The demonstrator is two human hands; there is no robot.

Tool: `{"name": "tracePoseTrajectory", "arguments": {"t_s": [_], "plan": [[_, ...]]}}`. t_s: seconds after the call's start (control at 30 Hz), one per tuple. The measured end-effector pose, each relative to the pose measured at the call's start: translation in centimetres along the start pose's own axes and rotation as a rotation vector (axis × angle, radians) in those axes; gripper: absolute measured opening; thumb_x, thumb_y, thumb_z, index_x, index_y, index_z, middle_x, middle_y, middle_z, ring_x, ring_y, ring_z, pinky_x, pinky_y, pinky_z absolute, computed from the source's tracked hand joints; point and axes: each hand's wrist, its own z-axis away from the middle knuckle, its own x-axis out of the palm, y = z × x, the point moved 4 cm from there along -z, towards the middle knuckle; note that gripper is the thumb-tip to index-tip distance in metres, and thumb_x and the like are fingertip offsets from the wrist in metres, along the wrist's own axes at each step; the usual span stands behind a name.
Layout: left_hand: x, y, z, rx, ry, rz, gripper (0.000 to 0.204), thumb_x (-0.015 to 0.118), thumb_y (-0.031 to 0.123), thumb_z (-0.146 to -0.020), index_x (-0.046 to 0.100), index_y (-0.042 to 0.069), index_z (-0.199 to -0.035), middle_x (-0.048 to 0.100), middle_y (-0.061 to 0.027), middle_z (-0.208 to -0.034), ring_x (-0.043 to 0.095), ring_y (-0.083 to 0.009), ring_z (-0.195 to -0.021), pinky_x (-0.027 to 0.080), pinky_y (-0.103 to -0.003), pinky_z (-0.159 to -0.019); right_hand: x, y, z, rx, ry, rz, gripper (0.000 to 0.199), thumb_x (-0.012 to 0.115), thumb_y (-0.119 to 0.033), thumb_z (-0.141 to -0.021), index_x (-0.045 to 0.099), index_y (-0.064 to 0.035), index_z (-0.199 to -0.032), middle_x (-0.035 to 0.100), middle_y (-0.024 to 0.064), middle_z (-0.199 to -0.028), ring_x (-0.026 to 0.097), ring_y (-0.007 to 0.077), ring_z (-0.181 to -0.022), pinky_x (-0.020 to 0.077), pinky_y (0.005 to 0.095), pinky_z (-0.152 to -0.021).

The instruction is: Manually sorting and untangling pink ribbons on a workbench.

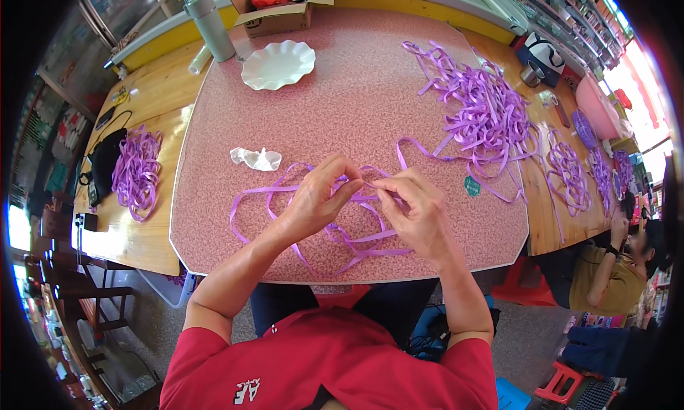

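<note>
Purple ribbon (313, 218) lies looped near the bench's (356, 104) near edge. Left hand (317, 200) and right hand (413, 210) meet above it, fingers pinching one strand. Ribbon pile (484, 111) toward right edge; white plate (278, 64) at far edge.

Both hands meet over the pink table (342, 111): the left hand (317, 200) and the right hand (417, 210) pinch a purple ribbon (356, 239) between the fingertips.

a thin purple ribbon (313, 228) lies in loose loops (flat, untangled) on the pink tabletop (342, 104), its upper part pinched up.
</note>
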Motion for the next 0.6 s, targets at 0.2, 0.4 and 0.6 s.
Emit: {"name": "tracePoseTrajectory", "arguments": {"t_s": [0.2,0.4,0.6], "plan": [[0.4,-0.7,1.4,-0.354,-0.12,0.835,0.006,0.061,0.013,-0.098,0.06,0.007,-0.097,0.061,-0.0036,-0.1,0.057,-0.0151,-0.096,0.045,-0.033,-0.088,-0.3,1.8,-0.1,0.255,0.04,-0.247,0.008,0.07,-0.002,-0.088,0.069,-0.0011,-0.096,0.062,-0.0011,-0.078,0.056,0.0052,-0.066,0.0421,0.0203,-0.056],[1.2,0.1,1.5,-0.259,0.066,0.953,0.006,0.061,0.012,-0.097,0.06,0.006,-0.097,0.064,-0.0064,-0.112,0.058,-0.0164,-0.099,0.046,-0.035,-0.089,2.2,1.9,1.2,0.442,0.048,-0.484,0.004,0.068,-0.004,-0.092,0.067,-0.0013,-0.094,0.061,-0.0052,-0.076,0.052,-0.0002,-0.066,0.0395,0.0163,-0.056],[0.4,3.2,0.6,0.403,0.075,-0.33,0.014,0.067,0.005,-0.082,0.061,0.006,-0.094,0.063,-0.0068,-0.108,0.059,-0.0288,-0.104,0.047,-0.04,-0.087,2.3,3.1,1.4,0.537,0.009,-0.598,0.018,0.066,-0.018,-0.096,0.069,-0.0031,-0.086,0.055,-0.007,-0.064,0.042,-0.0008,-0.055,0.0289,0.0181,-0.047]]}}
